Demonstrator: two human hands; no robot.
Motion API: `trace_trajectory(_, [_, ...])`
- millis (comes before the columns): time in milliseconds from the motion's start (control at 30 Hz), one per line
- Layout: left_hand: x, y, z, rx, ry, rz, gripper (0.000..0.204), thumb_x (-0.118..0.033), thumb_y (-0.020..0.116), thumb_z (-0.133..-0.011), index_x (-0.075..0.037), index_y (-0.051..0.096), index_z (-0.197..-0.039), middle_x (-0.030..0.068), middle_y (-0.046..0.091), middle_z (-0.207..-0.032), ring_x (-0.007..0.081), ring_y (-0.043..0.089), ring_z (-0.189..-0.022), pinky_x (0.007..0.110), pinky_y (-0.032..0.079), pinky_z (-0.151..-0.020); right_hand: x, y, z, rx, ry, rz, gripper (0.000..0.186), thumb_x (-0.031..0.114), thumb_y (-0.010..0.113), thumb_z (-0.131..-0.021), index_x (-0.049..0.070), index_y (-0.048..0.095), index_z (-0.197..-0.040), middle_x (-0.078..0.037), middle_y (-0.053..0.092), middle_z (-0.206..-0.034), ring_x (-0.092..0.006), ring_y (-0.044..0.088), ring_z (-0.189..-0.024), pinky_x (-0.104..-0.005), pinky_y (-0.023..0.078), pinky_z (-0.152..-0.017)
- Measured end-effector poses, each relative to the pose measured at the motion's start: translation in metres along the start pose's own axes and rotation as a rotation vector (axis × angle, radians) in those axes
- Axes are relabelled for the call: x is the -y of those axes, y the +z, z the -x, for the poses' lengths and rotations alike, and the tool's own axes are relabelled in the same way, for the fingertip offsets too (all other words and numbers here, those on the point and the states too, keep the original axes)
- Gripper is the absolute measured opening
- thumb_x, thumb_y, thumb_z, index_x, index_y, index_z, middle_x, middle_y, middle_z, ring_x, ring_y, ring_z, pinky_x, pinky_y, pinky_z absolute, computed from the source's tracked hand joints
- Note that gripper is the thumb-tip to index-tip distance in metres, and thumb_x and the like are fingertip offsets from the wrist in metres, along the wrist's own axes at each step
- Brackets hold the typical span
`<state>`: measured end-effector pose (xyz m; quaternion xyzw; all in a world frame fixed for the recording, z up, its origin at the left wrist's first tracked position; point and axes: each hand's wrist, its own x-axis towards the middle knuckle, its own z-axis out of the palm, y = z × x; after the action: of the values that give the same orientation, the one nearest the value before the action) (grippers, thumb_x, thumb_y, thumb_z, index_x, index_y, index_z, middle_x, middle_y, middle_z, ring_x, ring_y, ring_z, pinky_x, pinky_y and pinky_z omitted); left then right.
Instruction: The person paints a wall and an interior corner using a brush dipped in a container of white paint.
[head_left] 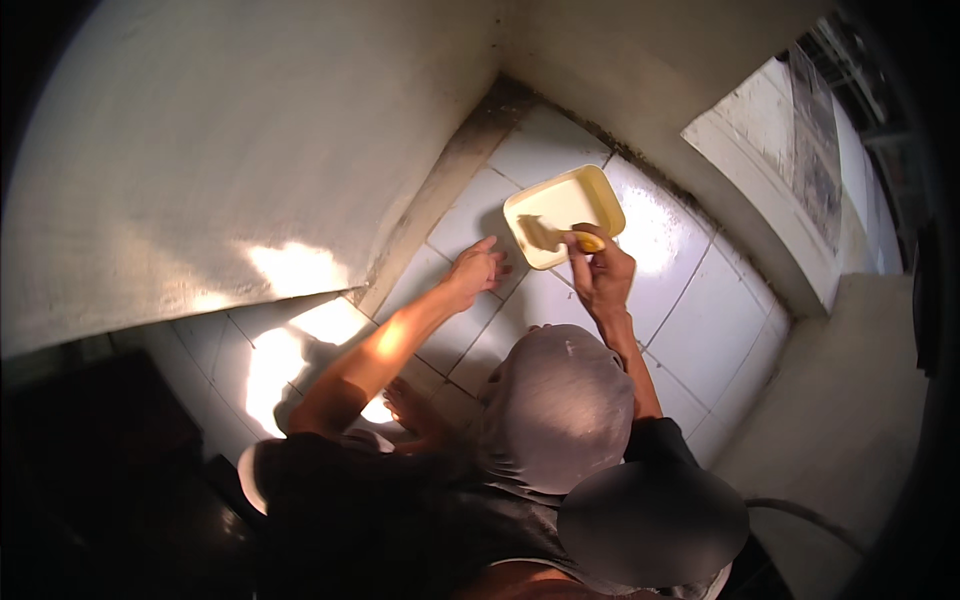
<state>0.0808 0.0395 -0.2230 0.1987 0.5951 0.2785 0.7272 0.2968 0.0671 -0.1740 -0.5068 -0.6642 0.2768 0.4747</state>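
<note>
A pale yellow rectangular tub (612, 192) rests on the white floor tiles near the corner of two walls. My right hand (603, 275) is at its near right edge, with fingers closed round the yellow handle of a paintbrush (541, 233). The brownish brush head is over the near left part of the tub. Whether it touches the cream-coloured inside I cannot tell. To the left of the tub, my left hand (477, 272) reaches low over the tiles. Its fingers are apart and hold nothing.
A grey wall (220, 150) rises on the left, and another wall (640, 80) on the right meets it at the far corner. My knee in grey cloth (560, 405) is close below the hands. A pale ledge (765, 200) juts out at the right.
</note>
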Motion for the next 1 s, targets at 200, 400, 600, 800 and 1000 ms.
trace_trajectory(200, [-0.008,0.011,0.003,0.153,0.077,0.185,0.075,0.002,0.033,-0.085,-0.001,0.021,-0.159,0.0217,0.038,-0.156,0.0348,0.051,-0.134,0.045,0.043,-0.11,0.0,0.002,-0.003,0.039,0.155,-0.045,0.013,0.013,0.072,-0.091,0.0,0.071,-0.095,-0.011,0.07,-0.071,-0.0135,0.065,-0.056,-0.0272,0.049,-0.052])
trace_trajectory(400, [-0.012,0.032,0.008,0.138,0.076,0.126,0.077,0.002,0.034,-0.083,0.001,0.02,-0.158,0.024,0.035,-0.157,0.0363,0.047,-0.137,0.047,0.039,-0.114,-0.036,-0.029,-0.026,-0.088,0.197,-0.054,0.017,0.015,0.072,-0.093,0.0,0.07,-0.1,-0.007,0.069,-0.069,-0.0071,0.061,-0.057,-0.0241,0.045,-0.05])
trace_trajectory(600, [0.001,0.058,0.004,0.221,0.085,0.155,0.075,-0.002,0.036,-0.088,-0.005,0.015,-0.161,0.0243,0.028,-0.161,0.0374,0.042,-0.142,0.048,0.029,-0.119,-0.046,-0.049,-0.042,-0.161,0.112,0.147,0.013,0.015,0.072,-0.093,0.003,0.071,-0.098,-0.009,0.071,-0.071,-0.0105,0.066,-0.055,-0.0256,0.048,-0.049])
trace_trajectory(800, [0.004,0.087,0.001,0.32,0.075,0.108,0.081,0.0,0.035,-0.083,-0.004,0.014,-0.161,0.0261,0.018,-0.164,0.0389,0.035,-0.146,0.049,0.024,-0.121,-0.058,-0.063,-0.051,-0.171,-0.047,0.359,0.015,0.015,0.075,-0.09,0.006,0.07,-0.102,-0.011,0.073,-0.084,-0.0174,0.066,-0.055,-0.0294,0.05,-0.052])
trace_trajectory(1000, [0.006,0.097,-0.017,0.328,0.06,0.128,0.086,0.001,0.036,-0.078,-0.009,0.018,-0.161,0.0177,0.023,-0.165,0.0365,0.037,-0.145,0.049,0.024,-0.12,-0.063,-0.062,-0.056,-0.252,-0.083,0.374,0.019,0.016,0.076,-0.089,0.007,0.071,-0.104,-0.01,0.074,-0.092,-0.0202,0.067,-0.056,-0.0313,0.052,-0.054])
